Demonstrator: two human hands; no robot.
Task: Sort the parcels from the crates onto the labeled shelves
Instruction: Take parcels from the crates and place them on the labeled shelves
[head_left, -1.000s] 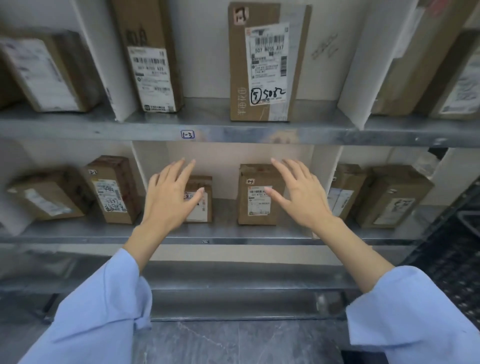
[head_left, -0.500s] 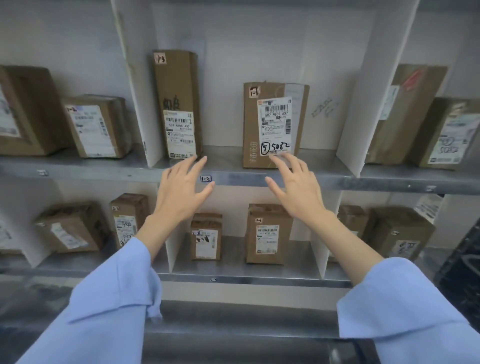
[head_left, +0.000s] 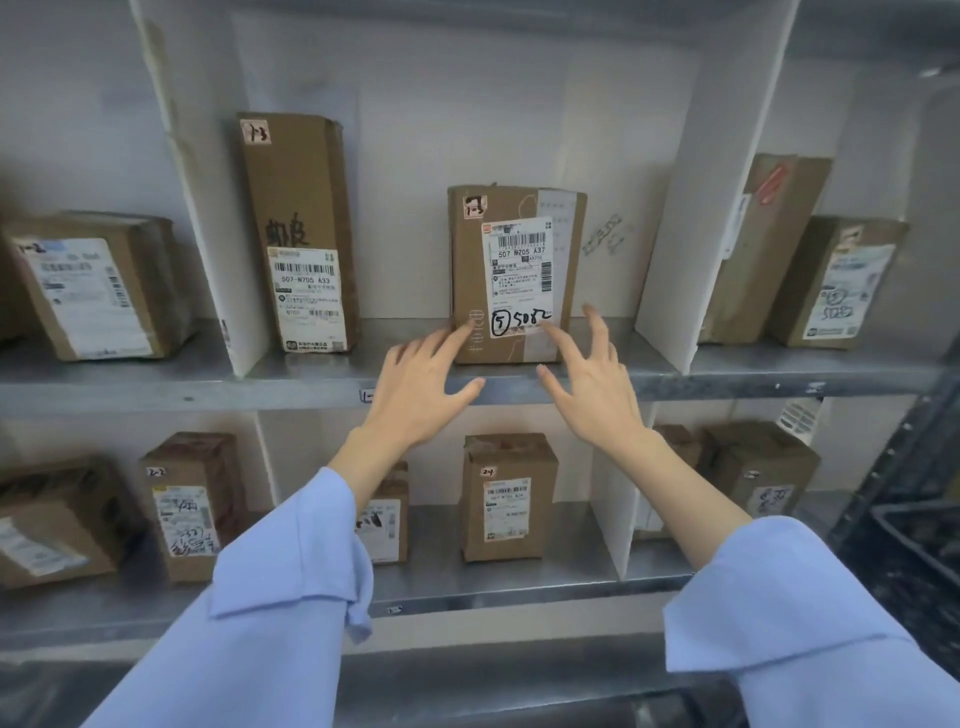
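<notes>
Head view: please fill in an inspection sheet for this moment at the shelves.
Surface: metal upper shelf and lower shelf, split into bays by white dividers.
Job's things: A37 parcel upright in the middle bay, taller A33 parcel to its left; more parcels in the other bays.
Clutter: nothing seen.
Hands: left hand and right hand open, fingers spread at the A37 parcel's lower front; contact unclear.
Cables: nothing seen.
Surroundings: black crate at the right edge.

Bare shelf (head_left: 379, 332) between tall parcel (head_left: 298, 208), squat parcel (head_left: 514, 275)
</notes>
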